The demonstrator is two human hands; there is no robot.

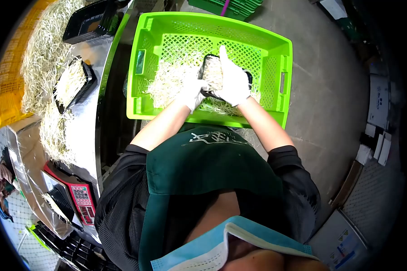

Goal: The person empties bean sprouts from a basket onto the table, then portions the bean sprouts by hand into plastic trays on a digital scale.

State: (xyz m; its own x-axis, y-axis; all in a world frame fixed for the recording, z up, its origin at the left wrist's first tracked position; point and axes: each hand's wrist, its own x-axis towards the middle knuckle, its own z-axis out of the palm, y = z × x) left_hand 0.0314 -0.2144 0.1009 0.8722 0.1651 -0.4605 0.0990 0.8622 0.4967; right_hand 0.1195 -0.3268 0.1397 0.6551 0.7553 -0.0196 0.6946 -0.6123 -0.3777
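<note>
A green plastic crate (pixel 208 119) in front of me holds loose pale sprouts (pixel 167 86), mostly in its left half. Over it, a black tray (pixel 205 63) filled with sprouts is between my two white-gloved hands. My left hand (pixel 193 92) is at the tray's lower left side, its fingers closed against it. At the right, my right hand (pixel 234 81) lies along the tray with the thumb side over the sprouts and fingers against the edge. Part of the tray is hidden behind this hand.
On the metal table (pixel 88 122) at the left are a sprout heap (pixel 43 58), a filled black tray (pixel 74 86) and empty black trays (pixel 88 25). Nearer stands a red scale (pixel 82 198) with a black tray. Green crates (pixel 239 7) stand beyond mine.
</note>
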